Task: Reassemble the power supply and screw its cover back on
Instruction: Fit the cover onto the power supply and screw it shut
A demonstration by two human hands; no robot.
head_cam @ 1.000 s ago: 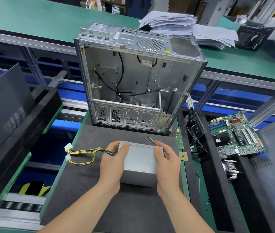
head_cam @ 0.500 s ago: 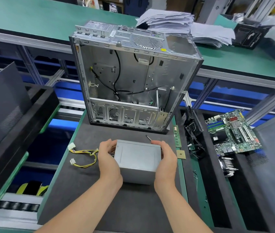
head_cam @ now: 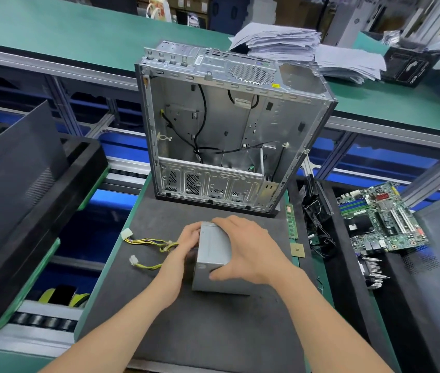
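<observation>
Centre frame, low: power supply (head_cam: 213,261), a plain grey metal box, sits on the dark foam mat (head_cam: 186,335). Both hands on it.

Left hand (head_cam: 182,250) is at the box's left end, fingers curled round the far corner where the wiring comes out. Right hand (head_cam: 249,251) lies over the top and right side, fingers bent down across the far edge, thumb pressed to the near face. A two-handed grip.

Yellow leads (head_cam: 148,241) with white plugs trail off to the left across the mat.

Just behind, upper centre, the computer case (head_cam: 213,125) stands open and gutted, black cables loose inside. To the right of the mat: memory stick (head_cam: 291,222), processor chip (head_cam: 297,250), then a motherboard (head_cam: 380,219) further right. Papers (head_cam: 294,41) heaped at upper right.
</observation>
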